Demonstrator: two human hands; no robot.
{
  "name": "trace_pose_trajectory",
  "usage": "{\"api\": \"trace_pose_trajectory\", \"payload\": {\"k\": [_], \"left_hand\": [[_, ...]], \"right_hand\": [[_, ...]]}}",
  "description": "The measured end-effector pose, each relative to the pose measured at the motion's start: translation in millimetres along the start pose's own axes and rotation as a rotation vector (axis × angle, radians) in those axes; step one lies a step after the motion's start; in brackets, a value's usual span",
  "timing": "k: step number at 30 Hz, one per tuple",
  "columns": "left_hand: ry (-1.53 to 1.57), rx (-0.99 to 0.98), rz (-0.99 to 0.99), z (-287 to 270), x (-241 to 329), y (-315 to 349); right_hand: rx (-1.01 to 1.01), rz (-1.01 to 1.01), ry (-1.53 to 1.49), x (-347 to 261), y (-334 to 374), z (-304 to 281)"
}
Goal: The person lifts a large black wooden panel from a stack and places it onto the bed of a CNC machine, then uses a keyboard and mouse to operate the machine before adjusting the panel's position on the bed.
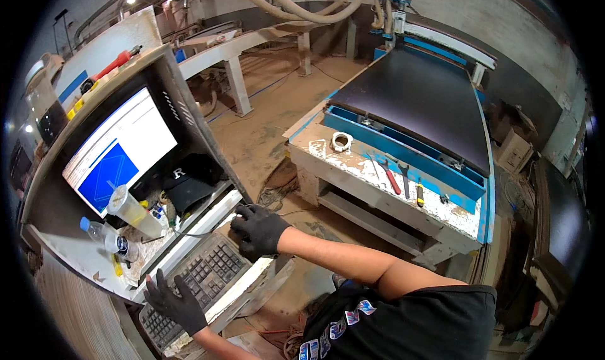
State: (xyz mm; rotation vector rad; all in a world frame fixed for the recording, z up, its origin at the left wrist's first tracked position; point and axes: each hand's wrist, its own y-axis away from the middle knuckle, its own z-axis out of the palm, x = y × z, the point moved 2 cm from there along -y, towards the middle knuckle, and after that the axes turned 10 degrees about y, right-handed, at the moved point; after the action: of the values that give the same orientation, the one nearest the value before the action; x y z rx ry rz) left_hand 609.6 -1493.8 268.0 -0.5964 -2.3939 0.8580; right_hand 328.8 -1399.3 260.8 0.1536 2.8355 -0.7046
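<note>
My left hand (pixel 176 303), in a black glove, lies over the left part of a dusty dark keyboard (pixel 211 268) with its fingers spread. At the keyboard's far right end, my right hand (pixel 259 232), gloved in black too, is curled down on the shelf. Whatever sits under that palm is hidden; a thin dark cable runs close to its fingers. Behind the keyboard, a lit monitor (pixel 126 149) stands inside a cabinet, showing a white window and a blue panel with thin lines. A black cap (pixel 189 187) rests before the screen.
A clear tumbler with a straw (pixel 133 212) and a blue-capped bottle (pixel 108 239) stand left of the cap. To the right is a machine table with a large dark panel (pixel 419 95). On its near ledge lie a white ring (pixel 341 142), red-handled pliers (pixel 391 178), a wrench (pixel 404 180) and a screwdriver (pixel 420 193).
</note>
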Motion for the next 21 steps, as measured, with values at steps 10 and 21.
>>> {"api": "trace_pose_trajectory", "payload": {"k": [10,21], "left_hand": [[0.017,-0.023,0.033,3.0,7.8,-0.1],[-0.003,0.038,0.040,4.0,12.0,-1.0]], "right_hand": [[-0.018,0.035,0.106,-1.7,8.1,-13.1],[-0.109,0.082,0.059,0.6,7.1,-9.5]]}}
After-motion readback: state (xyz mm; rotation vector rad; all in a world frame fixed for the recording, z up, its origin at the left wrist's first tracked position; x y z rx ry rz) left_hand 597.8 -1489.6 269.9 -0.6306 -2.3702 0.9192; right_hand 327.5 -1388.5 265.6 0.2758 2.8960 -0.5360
